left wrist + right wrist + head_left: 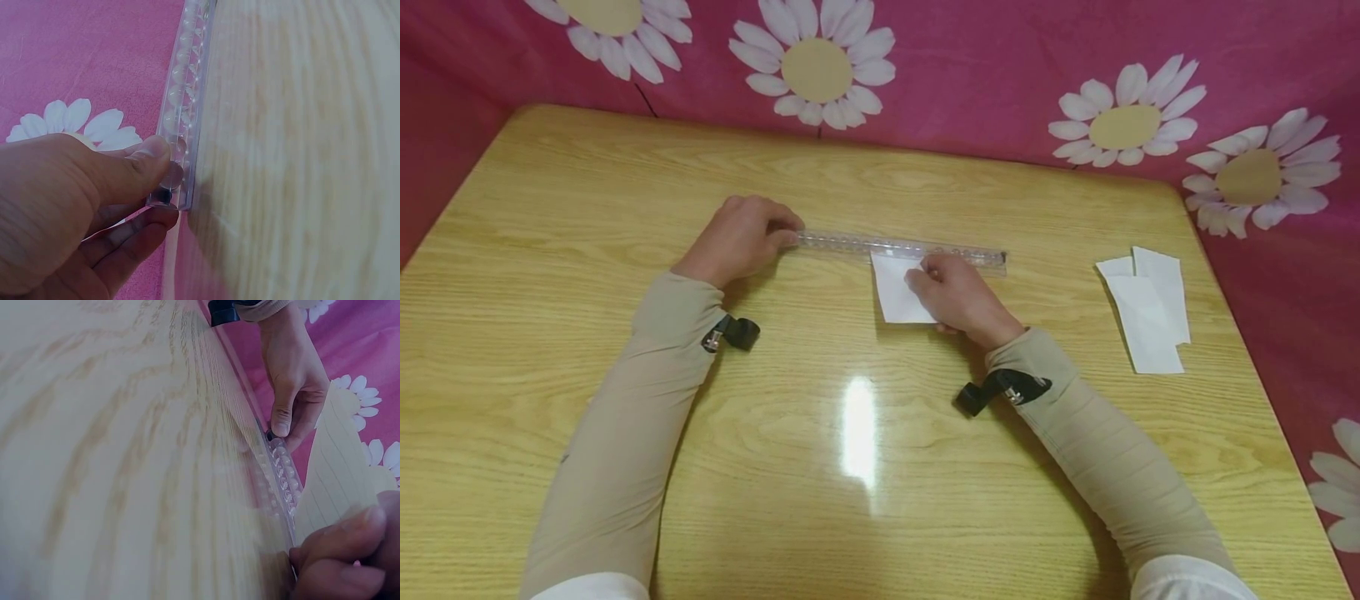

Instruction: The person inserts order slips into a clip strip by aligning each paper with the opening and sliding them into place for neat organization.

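A long clear plastic case (842,242) with a row of round, bead-like pieces inside lies across the table. My left hand (741,239) pinches its left end between thumb and fingers; the left wrist view shows the thumb on top of the case (181,75). With curled fingers my right hand (961,293) holds a small white piece of paper (895,292) near the case's right part. The paper's top edge meets the case. In the right wrist view the paper (337,462) stands up beside the case (284,472), and the right fingertips hide its near end.
Several white paper pieces (1150,308) lie overlapping at the right of the wooden table (775,517). A pink cloth with white daisies (970,83) hangs behind the table and along its right side. Black wrist mounts (1000,392) sit on both sleeves.
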Available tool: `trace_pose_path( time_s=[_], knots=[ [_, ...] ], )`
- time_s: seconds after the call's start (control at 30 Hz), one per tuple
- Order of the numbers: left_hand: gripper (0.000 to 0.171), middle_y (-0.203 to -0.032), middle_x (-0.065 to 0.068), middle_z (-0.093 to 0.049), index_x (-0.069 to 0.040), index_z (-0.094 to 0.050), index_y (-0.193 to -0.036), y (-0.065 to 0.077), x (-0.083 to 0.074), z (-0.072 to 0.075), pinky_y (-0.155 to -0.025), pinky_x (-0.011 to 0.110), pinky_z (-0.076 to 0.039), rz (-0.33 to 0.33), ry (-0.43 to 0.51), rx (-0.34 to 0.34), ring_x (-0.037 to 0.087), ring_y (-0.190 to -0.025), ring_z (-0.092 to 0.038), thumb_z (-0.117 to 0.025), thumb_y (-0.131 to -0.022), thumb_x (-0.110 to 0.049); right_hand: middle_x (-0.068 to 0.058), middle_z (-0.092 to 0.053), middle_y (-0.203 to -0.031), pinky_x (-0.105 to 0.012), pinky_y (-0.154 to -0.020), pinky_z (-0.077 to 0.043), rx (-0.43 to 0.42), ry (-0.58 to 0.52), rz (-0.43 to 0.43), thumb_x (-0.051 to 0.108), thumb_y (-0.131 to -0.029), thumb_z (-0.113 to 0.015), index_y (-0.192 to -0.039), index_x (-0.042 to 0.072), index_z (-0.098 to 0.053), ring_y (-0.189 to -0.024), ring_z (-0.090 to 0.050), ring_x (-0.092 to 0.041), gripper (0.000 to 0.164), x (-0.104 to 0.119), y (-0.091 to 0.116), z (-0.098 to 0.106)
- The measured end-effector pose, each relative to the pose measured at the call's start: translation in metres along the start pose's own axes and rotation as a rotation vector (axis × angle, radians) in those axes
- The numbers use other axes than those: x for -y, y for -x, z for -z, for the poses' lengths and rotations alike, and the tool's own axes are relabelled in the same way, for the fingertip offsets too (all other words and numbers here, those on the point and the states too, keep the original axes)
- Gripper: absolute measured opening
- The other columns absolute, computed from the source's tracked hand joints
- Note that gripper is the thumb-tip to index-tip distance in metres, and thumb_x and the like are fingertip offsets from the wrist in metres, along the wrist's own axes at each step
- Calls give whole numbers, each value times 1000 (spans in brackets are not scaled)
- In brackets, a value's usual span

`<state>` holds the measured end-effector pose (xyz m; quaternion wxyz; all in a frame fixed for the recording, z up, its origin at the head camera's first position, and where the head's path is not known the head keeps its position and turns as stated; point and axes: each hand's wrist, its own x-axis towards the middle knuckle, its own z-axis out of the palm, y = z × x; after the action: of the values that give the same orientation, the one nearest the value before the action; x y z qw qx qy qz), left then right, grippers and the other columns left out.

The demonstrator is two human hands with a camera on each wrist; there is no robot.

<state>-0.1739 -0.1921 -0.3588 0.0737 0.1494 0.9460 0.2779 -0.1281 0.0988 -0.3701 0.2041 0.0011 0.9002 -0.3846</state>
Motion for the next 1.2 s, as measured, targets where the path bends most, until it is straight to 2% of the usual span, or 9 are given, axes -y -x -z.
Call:
trace_pose_path(
  time_s=[0.43,0.77,1.2],
  knots=[
    [27,-131,18,-72,-5,-73,-126,1,-2,1,-112,50,-48,2,7,4,32,-125,-63,-64,-103,-15,-1,-49,-72,-28,-45,-43,-9,22,-4,33,-108,-48,-107,8,-61,-49,-49,-14,28,2,-1,-1],
    [27,-131,18,-71,-4,-73,-126,1,-1,1,-114,51,-47,-3,0,-1,34,-127,-62,-64,-102,-15,3,-43,-63,-26,-41,-37,5,-40,11,31,-107,-50,-96,8,-59,-44,-43,-12,27,5,-1,-4],
    [27,-132,18,-71,-5,-73,-126,1,-3,1,-114,51,-46,11,5,9,33,-127,-62,-64,-103,-15,1,-45,-69,-27,-42,-39,7,-23,8,32,-107,-49,-102,8,-58,-46,-45,-13,27,6,-1,-5]
  ],
)
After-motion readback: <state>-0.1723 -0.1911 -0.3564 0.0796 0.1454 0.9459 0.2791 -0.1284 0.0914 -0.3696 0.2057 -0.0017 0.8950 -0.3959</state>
